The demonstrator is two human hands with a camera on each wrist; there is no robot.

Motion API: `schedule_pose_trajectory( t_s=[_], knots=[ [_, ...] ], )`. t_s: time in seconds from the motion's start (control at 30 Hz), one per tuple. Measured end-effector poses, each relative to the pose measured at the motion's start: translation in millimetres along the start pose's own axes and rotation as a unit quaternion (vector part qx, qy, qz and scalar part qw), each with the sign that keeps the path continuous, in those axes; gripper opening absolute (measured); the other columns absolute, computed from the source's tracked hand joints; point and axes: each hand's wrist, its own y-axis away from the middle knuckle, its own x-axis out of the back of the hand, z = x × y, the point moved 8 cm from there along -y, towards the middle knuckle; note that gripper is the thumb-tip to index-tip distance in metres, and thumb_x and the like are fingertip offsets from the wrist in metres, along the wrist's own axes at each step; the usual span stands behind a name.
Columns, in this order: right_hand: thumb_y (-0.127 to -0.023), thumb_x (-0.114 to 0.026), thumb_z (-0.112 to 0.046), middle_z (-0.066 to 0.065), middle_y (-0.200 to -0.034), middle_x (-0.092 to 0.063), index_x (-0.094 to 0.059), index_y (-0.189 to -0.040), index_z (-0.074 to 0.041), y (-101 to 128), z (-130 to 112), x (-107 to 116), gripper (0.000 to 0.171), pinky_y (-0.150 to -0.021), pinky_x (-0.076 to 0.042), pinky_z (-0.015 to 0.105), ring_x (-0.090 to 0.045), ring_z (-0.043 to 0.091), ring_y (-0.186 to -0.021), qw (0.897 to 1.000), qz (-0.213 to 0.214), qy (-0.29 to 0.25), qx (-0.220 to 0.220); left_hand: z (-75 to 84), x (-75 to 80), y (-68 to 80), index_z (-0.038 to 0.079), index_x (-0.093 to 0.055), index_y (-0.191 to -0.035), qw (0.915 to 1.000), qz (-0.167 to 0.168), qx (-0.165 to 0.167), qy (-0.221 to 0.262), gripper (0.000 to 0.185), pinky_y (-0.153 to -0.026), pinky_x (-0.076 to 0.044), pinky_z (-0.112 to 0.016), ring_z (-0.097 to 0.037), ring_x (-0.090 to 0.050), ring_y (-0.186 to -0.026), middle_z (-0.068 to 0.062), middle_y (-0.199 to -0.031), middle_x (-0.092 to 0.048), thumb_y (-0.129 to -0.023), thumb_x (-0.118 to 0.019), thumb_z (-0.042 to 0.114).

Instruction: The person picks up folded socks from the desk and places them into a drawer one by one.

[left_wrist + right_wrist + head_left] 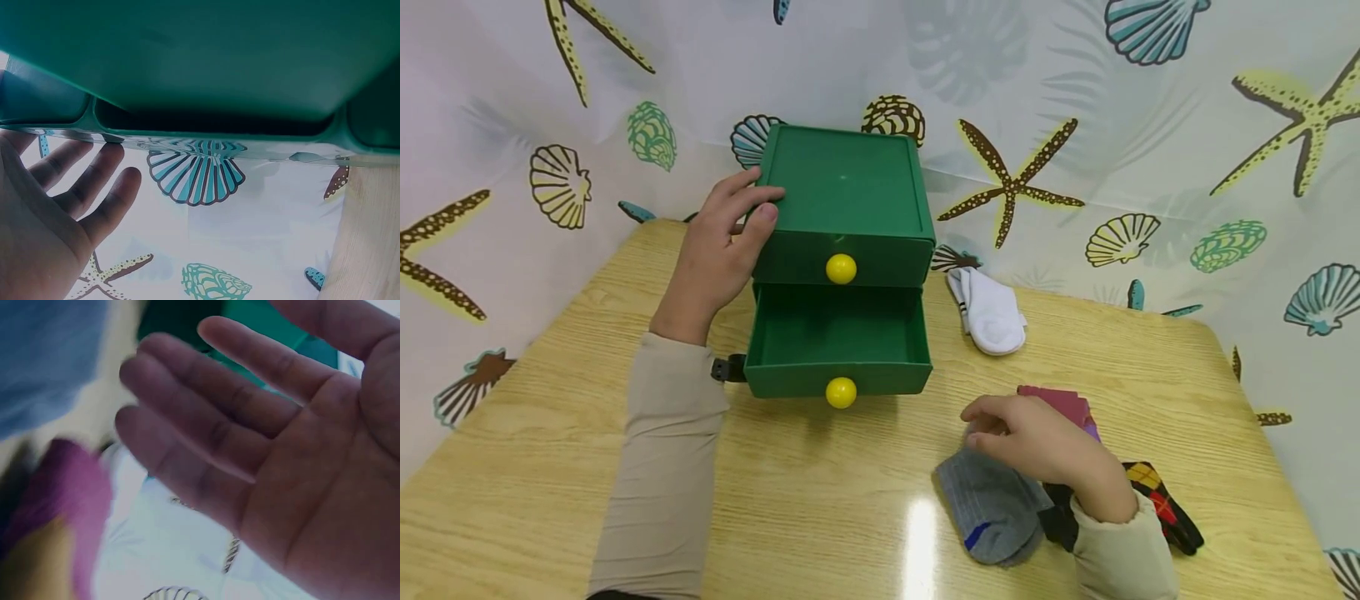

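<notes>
My left hand rests on the upper left edge of a green two-drawer cabinet, fingers and thumb spread over its top and side. In the left wrist view, the left hand's fingers are extended along the cabinet's side. The lower drawer is pulled out and has nothing inside; the upper one is closed. Over a pair of grey socks hovers my right hand, holding nothing. Its fingers are loosely extended with the palm showing in the right wrist view.
White socks lie right of the cabinet. Maroon socks and black socks with a red and yellow pattern lie around my right hand. A small black object is beside the drawer. A patterned curtain hangs behind the wooden table.
</notes>
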Motion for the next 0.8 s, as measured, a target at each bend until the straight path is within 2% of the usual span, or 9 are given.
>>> schedule_pose_trajectory(
  t_s=[0.1,0.2,0.37,0.53,0.7,0.8],
  knots=[
    [-0.096,-0.070,-0.017,0.006,-0.120,-0.067,-0.064,-0.130,-0.005,2,19,-8,0.036,-0.092,-0.051,0.046,-0.062,0.023,-0.110,0.999,-0.004,0.028,-0.027,-0.5,-0.2,1.0,0.012,-0.060,-0.142,1.0000,-0.004,0.004,0.004,0.052,-0.107,-0.038,-0.057,-0.028,-0.035,-0.143,-0.001,-0.161,-0.032,-0.106,-0.046,0.046],
    [-0.091,-0.075,-0.015,0.014,-0.132,-0.059,-0.057,-0.140,-0.007,3,33,-19,0.052,-0.097,-0.047,0.050,-0.057,0.027,-0.118,0.996,-0.010,0.058,-0.069,-0.4,-0.3,1.4,0.011,-0.060,-0.142,0.9999,-0.007,0.005,0.011,0.053,-0.108,-0.037,-0.057,-0.028,-0.035,-0.143,-0.002,-0.162,-0.031,-0.106,-0.045,0.047],
    [-0.087,-0.080,-0.017,0.024,-0.130,-0.052,-0.041,-0.152,-0.007,0,39,-34,0.076,-0.089,-0.050,0.049,-0.057,0.028,-0.106,0.990,-0.013,0.083,-0.113,0.1,0.2,1.1,0.011,-0.059,-0.142,0.9998,-0.006,0.004,0.016,0.053,-0.108,-0.037,-0.056,-0.027,-0.035,-0.143,-0.002,-0.162,-0.031,-0.106,-0.045,0.047],
    [-0.086,-0.079,-0.010,0.021,-0.129,-0.060,-0.040,-0.152,-0.004,-5,33,-43,0.077,-0.089,-0.050,0.047,-0.059,0.026,-0.102,0.994,-0.022,0.062,-0.090,0.0,1.3,1.1,0.011,-0.060,-0.142,0.9998,-0.003,0.004,0.017,0.051,-0.107,-0.037,-0.057,-0.027,-0.035,-0.143,-0.002,-0.161,-0.032,-0.106,-0.046,0.045],
    [-0.088,-0.072,-0.003,0.013,-0.126,-0.061,-0.047,-0.148,-0.008,-10,25,-51,0.065,-0.081,-0.049,0.041,-0.056,0.021,-0.091,0.998,-0.053,0.019,-0.022,-0.6,0.6,1.3,0.012,-0.060,-0.142,0.9998,-0.004,0.004,0.017,0.051,-0.107,-0.037,-0.056,-0.026,-0.035,-0.143,-0.002,-0.161,-0.031,-0.106,-0.046,0.045],
    [-0.090,-0.070,-0.005,0.010,-0.130,-0.058,-0.049,-0.147,-0.011,-10,19,-53,0.061,-0.082,-0.048,0.040,-0.054,0.020,-0.094,0.997,-0.068,-0.008,0.019,0.0,-0.1,0.8,0.012,-0.060,-0.142,0.9998,-0.006,0.001,0.017,0.051,-0.107,-0.037,-0.056,-0.027,-0.035,-0.143,-0.002,-0.161,-0.032,-0.106,-0.046,0.045]
  ],
)
